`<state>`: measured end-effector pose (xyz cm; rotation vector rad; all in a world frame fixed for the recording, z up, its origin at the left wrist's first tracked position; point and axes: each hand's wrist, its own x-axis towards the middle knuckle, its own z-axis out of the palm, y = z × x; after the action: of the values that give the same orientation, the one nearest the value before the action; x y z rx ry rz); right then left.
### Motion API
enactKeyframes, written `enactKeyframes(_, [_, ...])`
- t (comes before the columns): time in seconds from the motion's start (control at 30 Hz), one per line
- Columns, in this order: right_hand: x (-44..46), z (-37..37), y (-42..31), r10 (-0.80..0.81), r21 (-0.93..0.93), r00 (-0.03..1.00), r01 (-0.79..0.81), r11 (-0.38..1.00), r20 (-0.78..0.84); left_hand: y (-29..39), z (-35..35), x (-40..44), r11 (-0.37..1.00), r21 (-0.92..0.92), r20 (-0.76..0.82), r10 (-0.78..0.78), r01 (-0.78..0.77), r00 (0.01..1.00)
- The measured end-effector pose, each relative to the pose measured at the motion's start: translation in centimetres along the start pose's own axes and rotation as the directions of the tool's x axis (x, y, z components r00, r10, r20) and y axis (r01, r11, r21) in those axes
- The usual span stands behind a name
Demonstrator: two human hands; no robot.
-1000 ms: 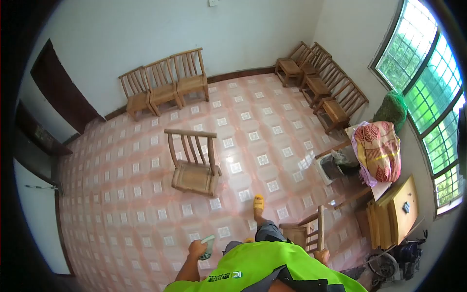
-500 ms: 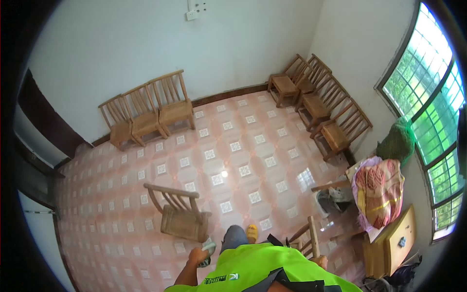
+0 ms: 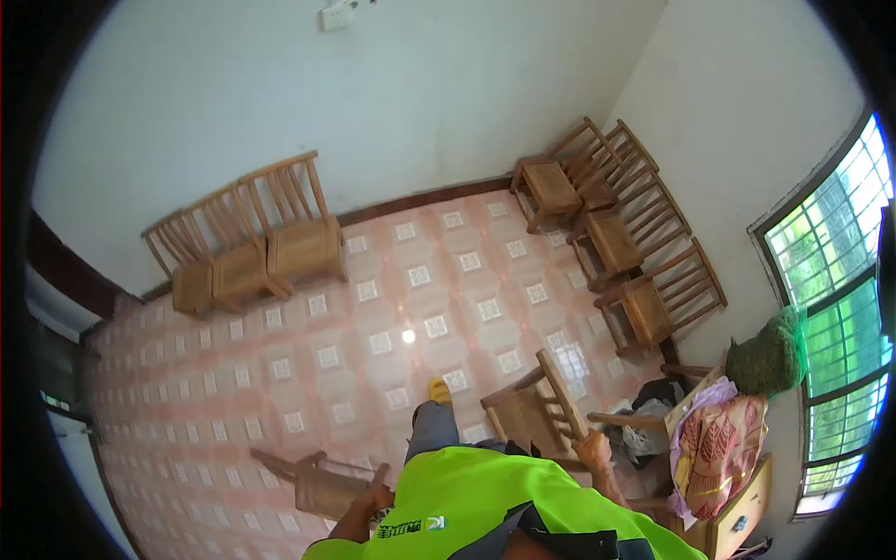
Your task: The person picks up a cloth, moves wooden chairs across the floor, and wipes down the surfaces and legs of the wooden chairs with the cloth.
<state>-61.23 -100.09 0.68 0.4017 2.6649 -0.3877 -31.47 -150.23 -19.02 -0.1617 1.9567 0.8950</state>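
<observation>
On the right, my right hand (image 3: 594,452) is closed around the end of the top rail of a wooden chair (image 3: 525,422). That chair stands beside my body, its slatted back towards the right. Lower left, my left hand (image 3: 375,497) is down next to a second wooden chair (image 3: 327,493), which is partly behind my arm. A little of a pale, dark-patterned cloth (image 3: 384,512) shows at this hand; my sleeve and body cover the rest. Whether the left hand touches the chair I cannot tell.
Three wooden chairs (image 3: 241,266) line the back wall at left. Several more (image 3: 611,245) stand along the right corner. By the window (image 3: 826,280) are a green bag (image 3: 770,353), a pink patterned cloth (image 3: 723,448) and plastic bags (image 3: 646,425). A yellow slipper (image 3: 439,388) is on my foot.
I have stepped forward, so the left chair sits lower in view. The chair in my right hand has come further into view, up and left. My left hand stays low beside the other chair.
</observation>
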Motion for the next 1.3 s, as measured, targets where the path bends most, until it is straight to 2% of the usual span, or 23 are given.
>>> enactKeyframes(0.03, [0.7,-3.8,-5.8,-0.005,0.045,0.998,0.008,0.999,-0.068,0.5,-1.8,0.3,0.988,-0.156,-0.037,-0.021,0.015,0.999])
enactKeyframes(0.07, [3.2,-5.0,-8.0,-0.029,0.059,0.998,0.032,0.998,-0.058,1.5,-5.7,-0.4,0.952,-0.304,-0.066,-0.048,0.025,0.997])
enactKeyframes(0.1, [5.6,-6.1,-9.9,-0.054,0.072,0.997,0.058,0.996,-0.052,2.3,-8.6,-0.7,0.958,-0.284,-0.065,-0.051,0.030,0.997])
enactKeyframes(0.17, [9.4,-9.3,-15.5,-0.093,0.059,0.992,0.098,0.993,-0.082,4.4,-13.7,0.1,0.930,-0.142,-0.022,-0.345,0.339,0.938])
enactKeyframes(0.2, [11.1,-10.7,-17.8,-0.136,0.023,0.986,0.139,0.990,-0.098,7.4,-17.4,-1.3,0.879,-0.240,0.037,-0.416,0.412,0.909])
enactKeyframes(0.23, [13.3,-11.7,-19.8,-0.138,0.017,0.986,0.140,0.990,-0.093,9.0,-20.4,-1.5,0.876,-0.245,0.043,-0.418,0.415,0.907])
enactKeyframes(0.3, [18.5,-13.3,-23.8,-0.258,0.026,0.962,0.262,0.965,-0.090,10.1,-24.7,-0.6,0.878,-0.291,0.008,-0.394,0.379,0.919])
enactKeyframes(0.33, [21.3,-14.1,-26.0,-0.267,0.020,0.960,0.270,0.963,-0.086,9.0,-24.5,1.1,0.921,-0.290,-0.167,-0.315,0.259,0.934])
enactKeyframes(0.4, [27.1,-15.3,-29.9,-0.325,-0.095,0.945,0.322,0.942,-0.025,9.4,-25.9,3.4,0.907,-0.296,-0.185,-0.361,0.299,0.914])
enactKeyframes(0.47, [33.5,-15.8,-33.2,-0.396,-0.120,0.918,0.394,0.911,0.013,10.9,-27.5,5.3,0.882,-0.283,-0.229,-0.445,0.378,0.866])
enactKeyframes(0.57, [42.0,-16.1,-38.1,-0.502,-0.157,0.863,0.505,0.849,0.063,14.4,-29.1,6.4,0.853,-0.338,-0.232,-0.485,0.398,0.843])
enactKeyframes(0.6, [44.9,-16.3,-40.2,-0.556,-0.186,0.828,0.559,0.808,0.071,14.3,-27.5,5.8,0.840,-0.370,-0.239,-0.498,0.397,0.833])
enactKeyframes(0.7, [52.3,-15.9,-45.1,-0.614,-0.243,0.781,0.621,0.745,0.113,18.1,-29.5,8.2,0.805,-0.440,-0.240,-0.532,0.397,0.812])
enactKeyframes(0.8, [57.5,-17.1,-50.5,-0.574,-0.326,0.788,0.615,0.719,0.221,20.8,-33.4,10.7,0.761,-0.522,-0.229,-0.559,0.384,0.797])
enactKeyframes(0.93, [63.0,-15.0,-54.6,-0.582,-0.389,0.768,0.639,0.663,0.269,20.1,-39.0,12.0,0.716,-0.594,-0.228,-0.588,0.367,0.776])
enactKeyframes(1.0, [65.2,-15.7,-57.1,-0.706,-0.406,0.678,0.715,0.569,0.205,20.8,-42.2,14.2,0.688,-0.645,-0.238,-0.593,0.332,0.769])
enactKeyframes(1.03, [66.1,-16.5,-57.7,-0.707,-0.417,0.671,0.722,0.552,0.225,21.9,-42.8,15.0,0.662,-0.679,-0.228,-0.602,0.319,0.765])
enactKeyframes(1.07, [66.5,-17.5,-59.1,-0.672,-0.399,0.682,0.723,0.563,0.287,23.1,-46.3,15.6,0.631,-0.710,-0.221,-0.621,0.312,0.752])
enactKeyframes(1.1, [66.8,-17.8,-60.8,-0.638,-0.375,0.688,0.724,0.579,0.345,23.6,-46.6,14.5,0.604,-0.735,-0.221,-0.643,0.308,0.733])
enactKeyframes(1.2, [70.9,-18.9,-62.9,-0.695,-0.354,0.624,0.779,0.517,0.358,25.2,-48.7,14.5,0.509,-0.819,-0.223,-0.708,0.265,0.670])
enactKeyframes(1.27, [74.4,-19.8,-64.8,-0.624,-0.349,0.661,0.751,0.561,0.417,28.2,-47.6,15.0,0.400,-0.890,-0.199,-0.772,0.217,0.604])
enactKeyframes(1.3, [75.9,-20.9,-65.7,-0.638,-0.311,0.644,0.764,0.566,0.421,30.4,-46.0,15.3,0.329,-0.926,-0.176,-0.811,0.186,0.559])
